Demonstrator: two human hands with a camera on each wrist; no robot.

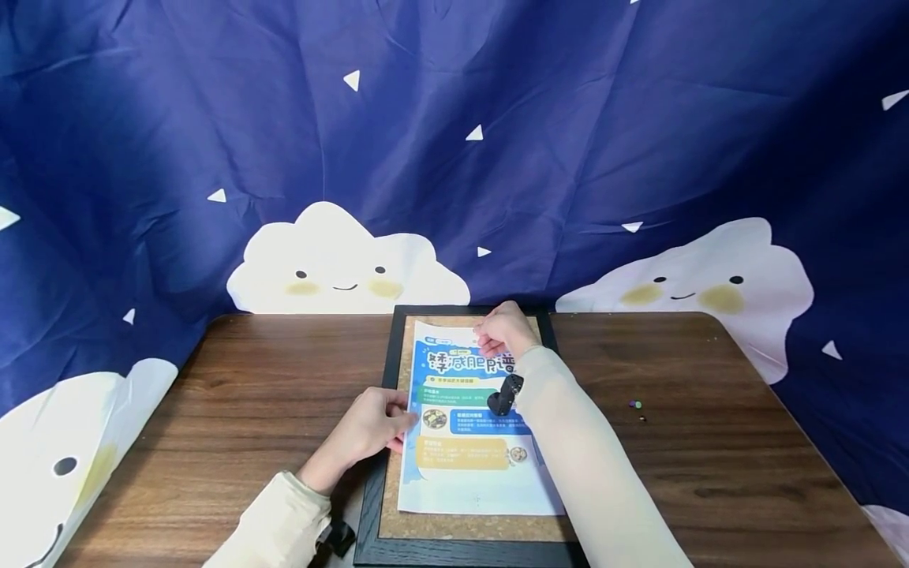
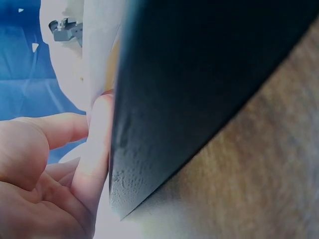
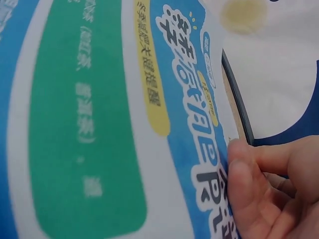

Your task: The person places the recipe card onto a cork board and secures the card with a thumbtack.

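A printed poster sheet [image 1: 465, 493] with blue, green and yellow blocks lies over a black-framed cork board [image 1: 490, 528]. My left hand [image 1: 376, 422] is at the sheet's left edge; the left wrist view shows thumb and finger [image 2: 99, 124] on either side of the paper, beside the black frame [image 2: 174, 99]. At the sheet's top edge, right of its middle, my right hand [image 1: 506, 327] has its fingers curled. In the right wrist view its thumb and fingertips [image 3: 240, 181] pinch at the paper's border; anything between them is hidden.
Tiny coloured bits [image 1: 634, 404], green and purple among them, lie on the brown wooden table [image 1: 682, 473] to the right of the board. A dark blue curtain [image 1: 426, 158] printed with smiling clouds hangs behind and around the table.
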